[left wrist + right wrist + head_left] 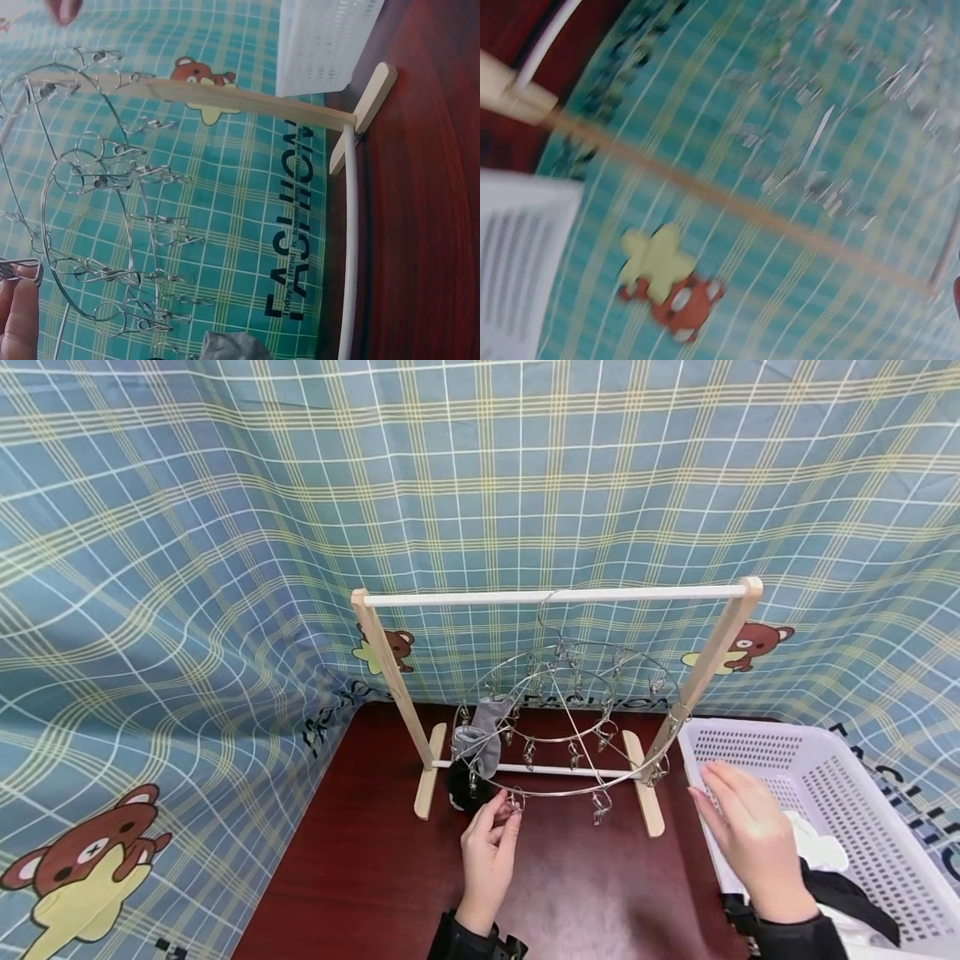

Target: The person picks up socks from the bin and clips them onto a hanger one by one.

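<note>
A round metal clip hanger [576, 719] hangs from the white top bar [645, 594] of a small wooden rack. At its front rim, my left hand [486, 860] pinches one of the wire clips [515, 802]; this clip [22, 268] also shows between the fingertips in the left wrist view. Just left of that hand hang a grey sock [489, 739] and a black cloth piece [467, 785], partly behind the hanger's rim. My right hand [753, 835] is raised over the near-left side of the white basket [877, 760], its fingers fairly straight and holding nothing.
White and black clothes [847, 893] lie inside the basket, right of the rack. The rack's wooden feet [430, 777] stand on a dark red table [360, 860]. Checked cloth [465, 485] with printed bears surrounds the table behind and at the sides.
</note>
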`<action>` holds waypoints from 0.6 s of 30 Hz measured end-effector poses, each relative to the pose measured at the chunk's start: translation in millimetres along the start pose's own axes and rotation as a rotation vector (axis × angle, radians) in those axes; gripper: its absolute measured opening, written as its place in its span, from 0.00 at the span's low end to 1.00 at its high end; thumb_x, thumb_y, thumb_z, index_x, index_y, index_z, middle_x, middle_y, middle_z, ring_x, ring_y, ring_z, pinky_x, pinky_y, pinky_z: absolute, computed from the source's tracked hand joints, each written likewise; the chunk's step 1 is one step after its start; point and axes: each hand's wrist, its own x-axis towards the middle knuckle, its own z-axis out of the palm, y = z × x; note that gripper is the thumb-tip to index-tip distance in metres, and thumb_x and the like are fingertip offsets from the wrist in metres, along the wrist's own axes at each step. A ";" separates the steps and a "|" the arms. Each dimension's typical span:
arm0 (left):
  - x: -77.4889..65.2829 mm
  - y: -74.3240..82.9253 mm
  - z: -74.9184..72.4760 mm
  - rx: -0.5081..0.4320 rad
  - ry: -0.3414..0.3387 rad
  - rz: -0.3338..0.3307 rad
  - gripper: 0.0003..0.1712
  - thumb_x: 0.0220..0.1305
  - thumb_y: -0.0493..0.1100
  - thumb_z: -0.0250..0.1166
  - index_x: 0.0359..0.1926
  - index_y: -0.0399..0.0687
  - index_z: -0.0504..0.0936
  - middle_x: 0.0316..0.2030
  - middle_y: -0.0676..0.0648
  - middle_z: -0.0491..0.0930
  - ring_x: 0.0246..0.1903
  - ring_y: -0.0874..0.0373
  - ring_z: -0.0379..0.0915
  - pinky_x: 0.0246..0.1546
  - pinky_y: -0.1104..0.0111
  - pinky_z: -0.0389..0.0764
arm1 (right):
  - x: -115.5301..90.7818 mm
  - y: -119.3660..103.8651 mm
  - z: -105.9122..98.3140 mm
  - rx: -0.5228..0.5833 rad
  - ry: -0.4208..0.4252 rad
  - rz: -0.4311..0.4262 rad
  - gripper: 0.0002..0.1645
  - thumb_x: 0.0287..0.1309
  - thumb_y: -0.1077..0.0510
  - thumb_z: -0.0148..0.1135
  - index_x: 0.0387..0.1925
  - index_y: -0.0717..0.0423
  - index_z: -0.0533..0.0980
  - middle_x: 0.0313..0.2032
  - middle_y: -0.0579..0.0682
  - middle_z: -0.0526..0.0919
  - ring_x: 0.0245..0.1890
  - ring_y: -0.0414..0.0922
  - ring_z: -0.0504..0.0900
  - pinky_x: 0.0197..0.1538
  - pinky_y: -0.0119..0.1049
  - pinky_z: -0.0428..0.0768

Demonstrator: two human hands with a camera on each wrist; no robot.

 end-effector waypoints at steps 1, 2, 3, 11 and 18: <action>0.1 -0.1 -0.5 -0.002 -0.006 0.003 0.19 0.50 0.21 0.58 0.47 0.24 0.71 0.33 0.35 0.75 0.32 0.49 0.75 0.27 0.72 0.79 | -3.5 5.7 -4.3 -0.022 -0.017 0.016 0.24 0.60 0.49 0.51 0.31 0.71 0.77 0.32 0.64 0.79 0.32 0.60 0.75 0.52 0.37 0.70; 0.2 -0.2 -1.1 0.000 -0.009 0.006 0.19 0.50 0.21 0.58 0.47 0.24 0.71 0.33 0.35 0.75 0.33 0.49 0.75 0.28 0.72 0.79 | -7.0 10.9 -8.0 -0.040 -0.034 0.030 0.25 0.60 0.49 0.51 0.31 0.71 0.76 0.32 0.64 0.78 0.32 0.60 0.74 0.53 0.36 0.69; 0.5 -0.2 -1.6 0.001 -0.012 0.007 0.19 0.50 0.21 0.58 0.47 0.24 0.71 0.34 0.35 0.75 0.33 0.49 0.75 0.28 0.71 0.80 | -10.5 15.7 -11.1 -0.051 -0.045 0.042 0.25 0.60 0.49 0.50 0.31 0.71 0.76 0.32 0.64 0.78 0.32 0.61 0.74 0.53 0.36 0.69; 3.2 1.5 -3.0 -0.033 -0.052 0.014 0.20 0.52 0.22 0.56 0.49 0.26 0.70 0.36 0.34 0.74 0.35 0.50 0.75 0.30 0.70 0.79 | -28.9 43.6 -27.1 -0.080 -0.149 0.104 0.29 0.61 0.46 0.48 0.32 0.71 0.76 0.33 0.64 0.77 0.33 0.60 0.73 0.56 0.32 0.65; 1.1 1.0 -0.7 0.010 -0.071 0.007 0.20 0.50 0.21 0.58 0.47 0.29 0.72 0.36 0.37 0.75 0.35 0.49 0.74 0.28 0.73 0.79 | -27.9 78.5 -23.6 -0.080 -0.342 0.124 0.32 0.63 0.43 0.41 0.31 0.70 0.75 0.29 0.62 0.76 0.33 0.59 0.72 0.40 0.45 0.69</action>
